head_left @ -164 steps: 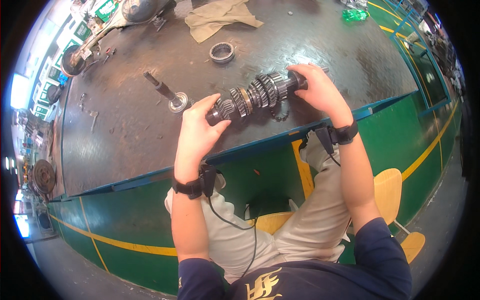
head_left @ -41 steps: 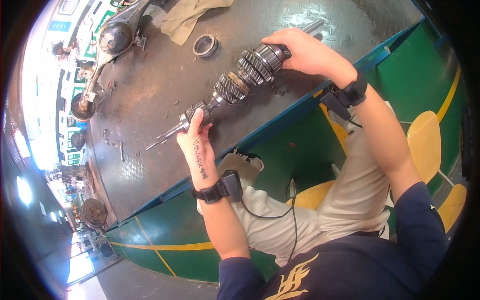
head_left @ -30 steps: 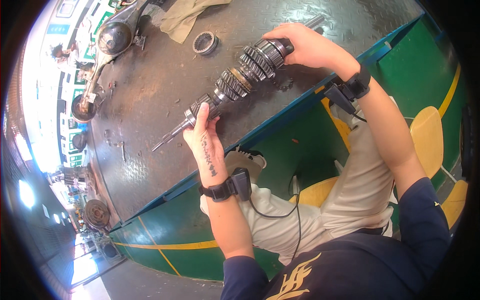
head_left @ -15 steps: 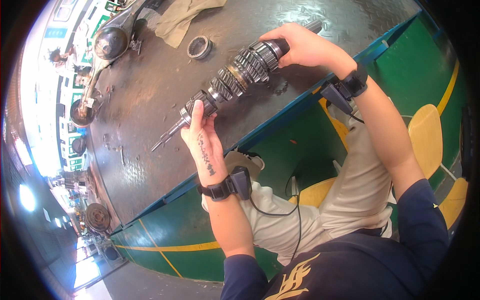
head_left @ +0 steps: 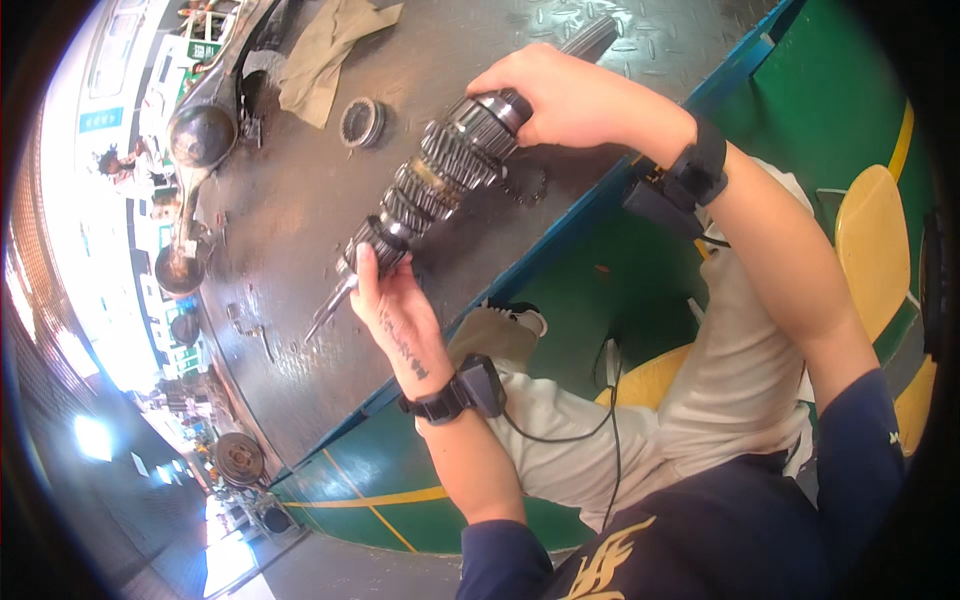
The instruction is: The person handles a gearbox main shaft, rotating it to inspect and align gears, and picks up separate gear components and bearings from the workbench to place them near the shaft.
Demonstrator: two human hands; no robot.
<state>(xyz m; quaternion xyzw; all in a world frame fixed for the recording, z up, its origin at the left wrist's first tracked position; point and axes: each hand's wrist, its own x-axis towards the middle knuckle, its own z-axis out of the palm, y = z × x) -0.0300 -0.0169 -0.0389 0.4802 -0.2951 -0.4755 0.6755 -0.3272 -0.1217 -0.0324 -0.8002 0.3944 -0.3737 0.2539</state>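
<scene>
I hold a long metal gear shaft point(head_left: 450, 160) diagonally above the steel table, its upper end to the right and its thin splined tip toward the lower left. My left hand point(head_left: 395, 300) is closed round the geared collar at the lower end, thumb on top. My right hand point(head_left: 555, 100) grips the dark collar near the upper end; a splined tail sticks out beyond it. Between them are several helical gears and a brassy ring. A loose toothed ring point(head_left: 374, 124) sits on the table behind, and a small dark chain-like loop point(head_left: 520, 190) lies beneath the shaft.
An olive cloth point(head_left: 325, 60) and a large axle housing point(head_left: 205, 135) lie farther back. Small parts point(head_left: 245, 325) are at the left. A blue table edge point(head_left: 570, 225) crosses before my knees; a wooden chair point(head_left: 870, 240) is at right. A person point(head_left: 130, 160) is in the background.
The short shaft that lay apart at left is now on the assembly's lower end, in my left hand. The assembly is more steeply slanted; lately it shifted left in view.
</scene>
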